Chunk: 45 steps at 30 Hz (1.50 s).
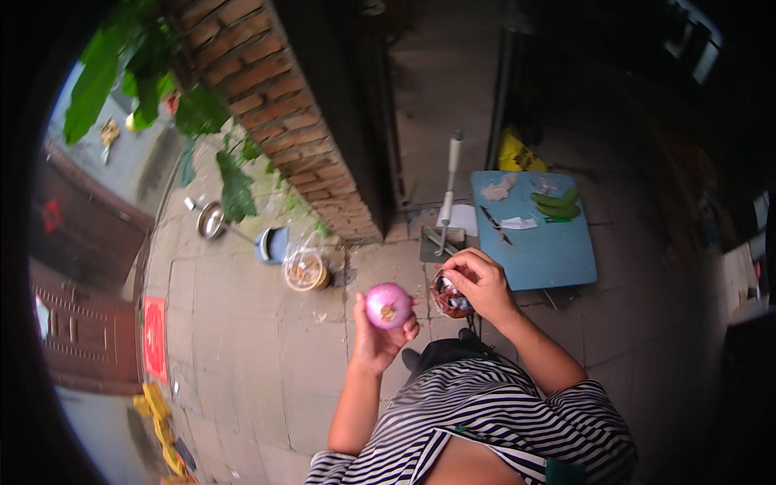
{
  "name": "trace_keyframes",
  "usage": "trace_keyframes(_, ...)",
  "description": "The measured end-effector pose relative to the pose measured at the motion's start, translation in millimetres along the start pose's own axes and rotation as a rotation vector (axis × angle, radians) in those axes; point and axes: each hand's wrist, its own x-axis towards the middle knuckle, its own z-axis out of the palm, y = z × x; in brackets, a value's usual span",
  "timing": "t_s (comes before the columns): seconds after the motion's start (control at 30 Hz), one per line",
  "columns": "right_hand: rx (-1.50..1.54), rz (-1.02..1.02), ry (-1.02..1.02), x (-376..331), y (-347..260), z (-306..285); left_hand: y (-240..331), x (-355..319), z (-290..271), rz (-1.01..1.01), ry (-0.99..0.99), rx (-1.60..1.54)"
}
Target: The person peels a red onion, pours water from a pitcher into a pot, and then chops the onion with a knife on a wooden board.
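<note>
brick wall [279,105] | paved floor [242,347] | low blue table [546,255] | brown door [89,331], left | right side dim

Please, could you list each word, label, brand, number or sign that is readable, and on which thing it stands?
No text is clear enough to read.
Yellow bag: dark markings, too blurred.
Red mat: pale markings, too small and blurred.
Purple onion: no text visible.

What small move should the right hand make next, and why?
Probably go to the onion and pick at its brown end: the left hand holds it with that end facing up, while the right hand is over the reddish scraps. Whether it pinches anything is unclear.
</note>
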Motion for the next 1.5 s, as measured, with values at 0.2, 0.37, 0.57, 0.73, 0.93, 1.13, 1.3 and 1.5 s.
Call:
trace_keyframes(0.2,-0.217,0.255,-0.087,-37.7,56.2,-31.8,2.7,16.5,-34.7,-0.081,-0.017,0.053)
trace_keyframes(0.37,-0.21,0.404,0.441,-104.7,45.8,-76.0,-5.0,26.7,-61.0,-0.157,0.037,0.127)
trace_keyframes(0.57,-0.962,0.579,0.623,-279.6,102.7,-140.4,-31.4,37.7,-47.2,-0.179,-0.011,0.277)
trace_keyframes(0.73,-0.18,1.064,0.903,-389.3,173.0,-171.4,-81.0,44.0,-1.5,-0.183,-0.078,0.183)
trace_keyframes(0.93,-0.166,0.823,1.161,-420.7,145.0,-265.7,-186.1,75.8,65.1,-0.3,-0.151,0.005)
trace_keyframes(1.13,-0.65,0.67,1.499,-509.6,87.2,-354.6,-322.4,130.5,181.6,-0.53,-0.277,0.07)
trace_keyframes(1.3,-0.927,0.969,1.551,-568.3,34.1,-381.9,-407.2,163.3,254.1,-0.651,-0.312,0.176)
trace_keyframes(1.5,-0.53,1.277,1.542,-692.7,99.8,-354.4,-496.2,210.6,300.9,-0.833,-0.353,0.22)
